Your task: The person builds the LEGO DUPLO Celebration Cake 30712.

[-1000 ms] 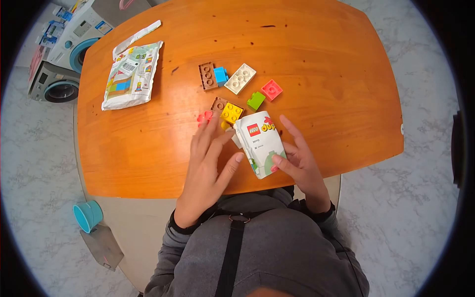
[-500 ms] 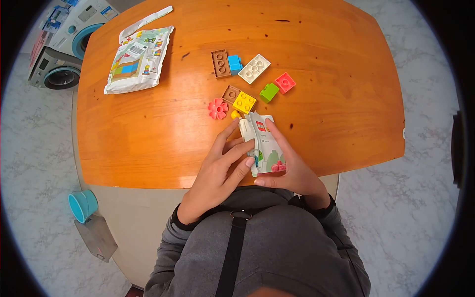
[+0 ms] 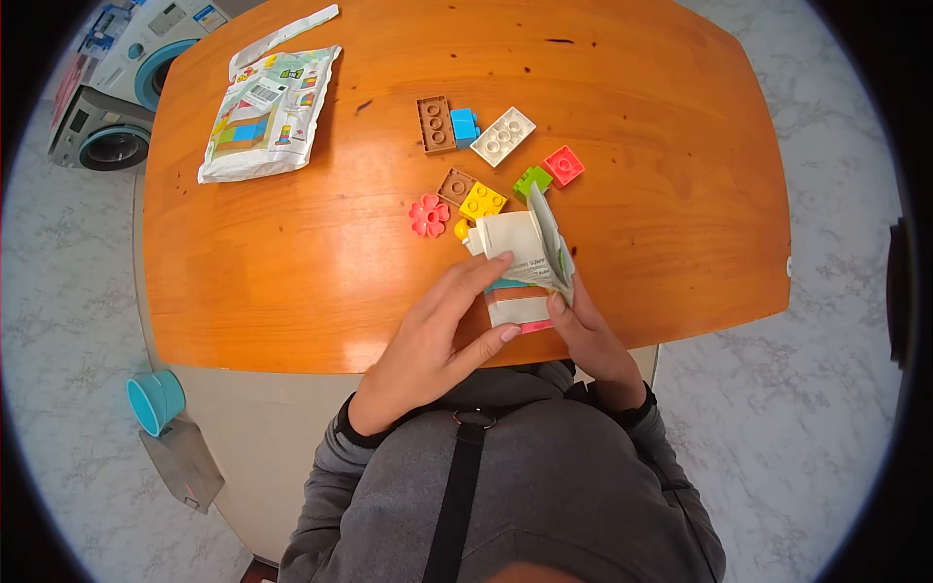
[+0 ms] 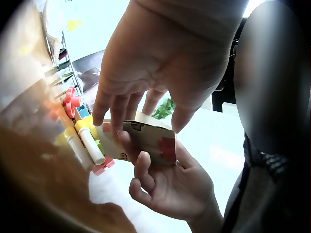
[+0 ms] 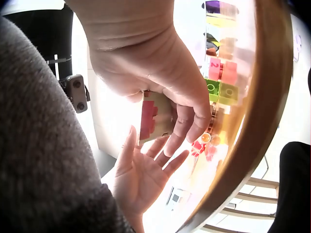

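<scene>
A small paper LEGO booklet (image 3: 515,238) is spread open over the table's near edge, a page standing up at its right side. My right hand (image 3: 595,340) grips it at the right, the thumb on the inside of the fold. From the left, my left hand (image 3: 423,335) lays fingertips on the printed page, its thumb at the lower edge; the right wrist view shows these fingers (image 5: 175,164) extended. Just beyond the booklet are a yellow-topped white piece (image 4: 90,141), a pink flower piece (image 3: 429,216), a yellow brick (image 3: 483,201) and a green brick (image 3: 532,182), partly covered by the raised page.
Farther back lie brown (image 3: 434,124), blue (image 3: 465,126), white (image 3: 503,136) and coral (image 3: 564,165) bricks. A printed bag (image 3: 267,121) and its torn strip (image 3: 282,41) rest at the table's far left. On the floor stands a blue bucket (image 3: 155,403).
The booklet, closed with its cover up a second ago, has been opened, its cover turned to the right. My left hand has come onto the page. The right hand's grip has shifted along the booklet.
</scene>
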Tool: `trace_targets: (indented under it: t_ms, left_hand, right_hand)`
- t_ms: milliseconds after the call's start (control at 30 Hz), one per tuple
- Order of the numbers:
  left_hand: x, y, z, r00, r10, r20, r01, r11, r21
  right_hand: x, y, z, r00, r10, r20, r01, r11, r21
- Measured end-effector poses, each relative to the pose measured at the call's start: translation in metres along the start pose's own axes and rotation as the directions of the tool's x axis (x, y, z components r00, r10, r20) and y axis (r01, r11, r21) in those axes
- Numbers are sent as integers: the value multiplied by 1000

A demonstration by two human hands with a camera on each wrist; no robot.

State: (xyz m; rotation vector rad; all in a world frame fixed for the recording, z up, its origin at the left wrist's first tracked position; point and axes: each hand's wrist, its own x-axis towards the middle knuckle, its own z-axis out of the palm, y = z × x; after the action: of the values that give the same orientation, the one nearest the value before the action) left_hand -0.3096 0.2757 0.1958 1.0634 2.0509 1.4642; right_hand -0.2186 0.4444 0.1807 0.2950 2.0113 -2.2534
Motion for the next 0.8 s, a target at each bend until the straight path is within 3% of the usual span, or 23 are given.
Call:
trace_targets:
  t_ms: [67, 100, 167, 300, 367, 400, 467, 500, 567, 700, 733, 767, 800]
  left_hand:
    - [0, 2, 1, 999, -10, -32, 10, 1000, -9]
    - [-1, -1, 2, 998, -28, -59, 26, 999, -30]
    - [-1, -6, 3, 996, -45, -83, 40, 998, -53]
    - [-1, -12, 1, 999, 42, -26, -42, 999, 32]
    - [2, -12, 0, 997, 73, -23, -72, 996, 57]
    - [3, -10, -1, 991, 92, -97, -81, 990, 119]
    - [4, -13, -3, 978, 105, -178, -64, 972, 224]
    - [3, -15, 0, 978, 105, -178, -64, 973, 223]
    - [-1, -14, 6, 940, -165, -298, 82, 959, -272]
    - [-4, -14, 0, 920, -364, -144, 223, 790, -571]
    - [-6, -15, -2, 920, -365, -143, 224, 790, -571]
    - [-8, -16, -5, 909, -414, -44, 304, 734, -608]
    - [-11, -17, -7, 889, -455, 56, 383, 672, -634]
  right_hand:
    - [1, 11, -5, 985, 168, -46, -157, 971, 179]
    - [0, 14, -7, 985, 168, -45, -157, 971, 180]
    - [-1, 19, -10, 926, 362, -103, -333, 915, 228]
    - [-2, 26, -13, 930, 343, -135, -304, 920, 245]
    - [-3, 30, -14, 971, 201, -126, -174, 965, 198]
    - [-3, 35, -17, 971, 201, -127, -174, 965, 198]
    - [-5, 47, -22, 984, 57, -170, -93, 973, -209]
    - [-4, 46, -21, 984, 57, -170, -93, 973, -210]
    - [0, 41, -16, 956, 217, -200, -168, 957, 236]
    - [1, 28, -17, 958, 225, -179, -178, 953, 244]
    - [0, 30, -19, 984, 71, -161, -52, 992, 119]
    - [-1, 31, -21, 989, -82, -122, 83, 997, -3]
    - [0, 27, -19, 989, -82, -122, 82, 997, -3]
